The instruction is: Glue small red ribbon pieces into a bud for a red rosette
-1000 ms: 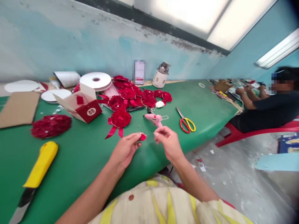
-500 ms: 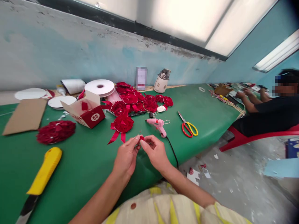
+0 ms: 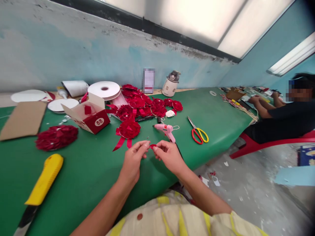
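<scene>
My right hand (image 3: 168, 155) pinches a small red ribbon piece (image 3: 153, 146) between thumb and forefinger. Just to its left, thumb and forefinger of my left hand (image 3: 135, 159) are pressed together; what they hold, if anything, is too small to make out. Both hands hover over the near edge of the green table. Beyond the left hand lies a red ribbon rosette (image 3: 129, 128) with two tails. A pink glue gun (image 3: 166, 130) lies on its side just past the right hand, and scissors (image 3: 199, 133) with red and yellow handles rest farther right.
A yellow-handled knife (image 3: 45, 178) lies at the left, near a dark red ruffled bundle (image 3: 57, 137). Behind stand an open red-and-white box (image 3: 94, 119), a white spool (image 3: 103, 88), heaped rosettes (image 3: 137, 101) and a bottle (image 3: 170, 86). Another person (image 3: 290, 113) sits at the right.
My hands have drawn slightly apart from where they met, and the red ribbon piece now shows in the right hand's fingertips. The view has shifted a little.
</scene>
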The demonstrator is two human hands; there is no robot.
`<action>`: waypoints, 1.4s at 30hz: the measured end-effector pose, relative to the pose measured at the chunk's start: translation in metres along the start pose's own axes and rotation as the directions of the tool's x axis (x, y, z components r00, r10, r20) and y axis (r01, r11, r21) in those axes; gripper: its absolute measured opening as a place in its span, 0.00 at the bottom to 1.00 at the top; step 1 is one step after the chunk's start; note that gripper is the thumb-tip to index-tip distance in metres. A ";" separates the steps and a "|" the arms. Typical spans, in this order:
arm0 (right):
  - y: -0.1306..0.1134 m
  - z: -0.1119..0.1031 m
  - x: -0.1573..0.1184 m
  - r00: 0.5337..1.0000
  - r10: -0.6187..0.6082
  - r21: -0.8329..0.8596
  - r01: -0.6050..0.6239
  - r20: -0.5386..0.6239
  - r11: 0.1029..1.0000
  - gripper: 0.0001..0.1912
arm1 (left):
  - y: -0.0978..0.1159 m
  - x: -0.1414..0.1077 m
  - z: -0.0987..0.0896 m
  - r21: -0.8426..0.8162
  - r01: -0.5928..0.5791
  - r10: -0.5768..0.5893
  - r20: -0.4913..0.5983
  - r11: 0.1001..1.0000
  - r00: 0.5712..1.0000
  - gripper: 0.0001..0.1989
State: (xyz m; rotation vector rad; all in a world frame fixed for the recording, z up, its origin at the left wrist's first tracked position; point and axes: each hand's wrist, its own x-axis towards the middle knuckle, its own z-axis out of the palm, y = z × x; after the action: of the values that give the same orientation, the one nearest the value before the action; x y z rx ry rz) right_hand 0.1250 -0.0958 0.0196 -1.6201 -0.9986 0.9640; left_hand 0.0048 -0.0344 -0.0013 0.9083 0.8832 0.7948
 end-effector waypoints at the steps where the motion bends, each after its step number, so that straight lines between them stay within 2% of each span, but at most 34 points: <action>1: -0.001 -0.004 0.001 0.999 0.021 -0.002 -0.021 0.041 1.000 0.08 | 0.000 0.000 0.000 0.070 -0.013 0.011 0.031 0.997 0.999 0.13; 5: -0.008 -0.024 0.004 0.976 0.090 -0.066 -0.078 0.199 0.995 0.08 | 0.000 -0.002 0.000 0.224 -0.035 0.000 0.157 0.974 0.988 0.11; 11: -0.022 -0.046 0.013 0.927 0.149 -0.142 -0.105 0.344 0.984 0.07 | 0.003 -0.006 0.002 0.260 -0.054 -0.018 0.266 0.964 0.964 0.11; 18: -0.031 -0.054 0.020 0.910 0.165 -0.110 -0.132 0.380 0.985 0.05 | 0.005 -0.011 0.009 0.074 0.002 -0.019 0.225 0.997 0.974 0.14; 23: -0.029 -0.054 0.022 0.887 0.169 -0.130 -0.125 0.429 0.984 0.06 | 0.005 -0.013 0.011 0.136 0.002 -0.033 0.229 0.991 0.973 0.10; 29: -0.030 -0.056 0.027 0.850 0.157 -0.228 -0.045 0.503 0.973 0.05 | 0.007 -0.015 0.010 0.134 0.027 -0.060 0.250 0.991 0.966 0.08; 36: -0.043 -0.061 0.030 0.799 0.158 -0.272 0.007 0.580 0.962 0.06 | 0.004 -0.016 0.007 0.061 0.172 -0.182 0.331 0.983 0.926 0.08; 42: -0.044 -0.060 0.038 0.763 0.140 -0.289 0.064 0.631 0.955 0.06 | 0.000 -0.017 0.010 0.006 0.141 -0.138 0.252 0.990 0.958 0.07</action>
State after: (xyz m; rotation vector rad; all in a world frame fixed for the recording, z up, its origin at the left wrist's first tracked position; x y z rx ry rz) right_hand 0.1865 -0.0711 0.0702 -1.5665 -1.6512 1.5211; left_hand 0.0067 -0.0524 0.0071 0.9028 0.7096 0.5481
